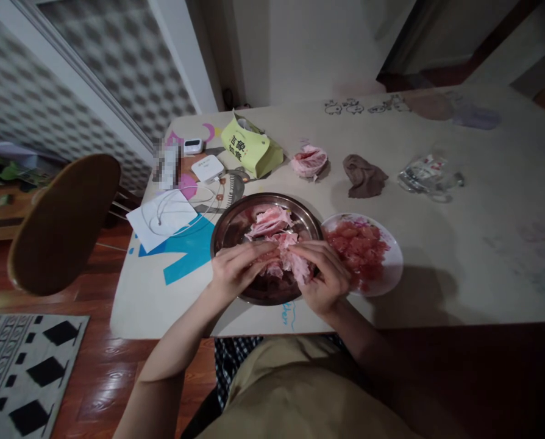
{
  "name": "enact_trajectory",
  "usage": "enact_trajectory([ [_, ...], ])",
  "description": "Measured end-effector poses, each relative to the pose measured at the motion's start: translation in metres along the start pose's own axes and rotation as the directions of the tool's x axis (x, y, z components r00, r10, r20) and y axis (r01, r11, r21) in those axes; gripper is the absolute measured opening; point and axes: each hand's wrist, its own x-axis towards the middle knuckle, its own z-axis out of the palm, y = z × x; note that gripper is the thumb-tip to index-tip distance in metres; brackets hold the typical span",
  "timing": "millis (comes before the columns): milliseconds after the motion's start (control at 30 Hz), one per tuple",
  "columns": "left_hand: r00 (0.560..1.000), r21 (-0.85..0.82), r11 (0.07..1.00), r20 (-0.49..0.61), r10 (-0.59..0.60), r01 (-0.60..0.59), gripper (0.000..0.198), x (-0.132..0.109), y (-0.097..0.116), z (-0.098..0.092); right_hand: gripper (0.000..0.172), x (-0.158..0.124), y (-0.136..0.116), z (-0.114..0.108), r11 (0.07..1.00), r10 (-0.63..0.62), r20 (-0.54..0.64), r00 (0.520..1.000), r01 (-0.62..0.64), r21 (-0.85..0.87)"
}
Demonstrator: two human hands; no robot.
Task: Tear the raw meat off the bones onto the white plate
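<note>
Over a round metal bowl (222,222), my left hand (238,265) and my right hand (325,274) pinch a pale pink pomelo segment (284,247) between them. Its torn membrane hangs toward my right fingers. More pink membrane pieces (270,221) lie in the bowl. Beside my right hand, partly covered by it, stands a white plate (394,268) with a floral rim, heaped with red pomelo pulp (359,244). Behind the bowl sits a larger pink chunk of pomelo (309,162). My fingertips hide part of the held segment.
A yellow-green paper bag (252,146), a white box-shaped device (207,168) with a cable and a white sheet (163,219) lie at the left. A brown cloth (364,177) and a crumpled clear plastic wrapper (428,177) are at the back right. A chair (64,225) stands left of the table.
</note>
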Motion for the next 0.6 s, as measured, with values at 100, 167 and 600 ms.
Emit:
enact_trajectory([
  [100, 0.999, -0.031, 0.998, 0.025, -0.044, 0.045, 0.030, 0.002, 0.003, 0.000, 0.031, -0.001, -0.001, 0.001, 1.000, 0.004, 0.029, 1.000, -0.004, -0.005],
  [167, 0.998, -0.063, 0.996, 0.020, -0.067, 0.068, 0.030, 0.003, 0.005, 0.000, 0.032, -0.001, -0.002, 0.001, 1.000, 0.008, 0.048, 0.999, -0.008, 0.014],
  [600, 0.994, -0.205, 0.973, 0.001, -0.111, 0.109, 0.018, 0.007, 0.005, 0.000, 0.020, 0.005, -0.011, 0.001, 1.000, 0.028, 0.117, 0.993, -0.028, -0.002],
])
